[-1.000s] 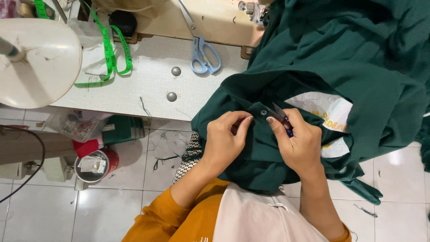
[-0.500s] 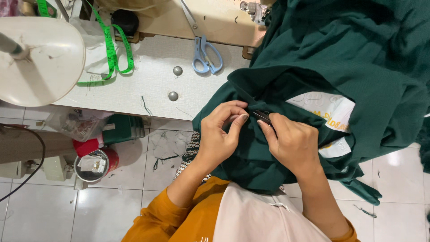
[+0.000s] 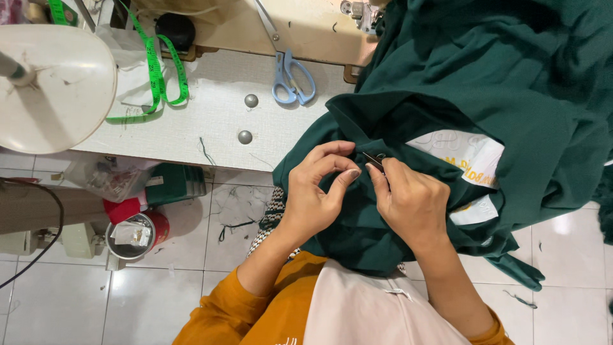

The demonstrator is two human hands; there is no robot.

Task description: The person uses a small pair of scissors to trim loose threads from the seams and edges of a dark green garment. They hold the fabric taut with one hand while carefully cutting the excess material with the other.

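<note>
While the dark green garment [image 3: 511,83] lies bunched at the right over the table edge and lap, I record my left hand [image 3: 316,191] pinching a fold of it, fingers curled. My right hand [image 3: 408,201] grips a small dark tool [image 3: 375,160] against the cloth. Blue-handled scissors [image 3: 292,80] and a green tape measure [image 3: 156,70] lie farther left on the white table [image 3: 211,121].

A sewing workshop: tape measure [image 3: 156,73], scissors [image 3: 290,80] (blue-handled), sewing table [image 3: 211,121].
</note>
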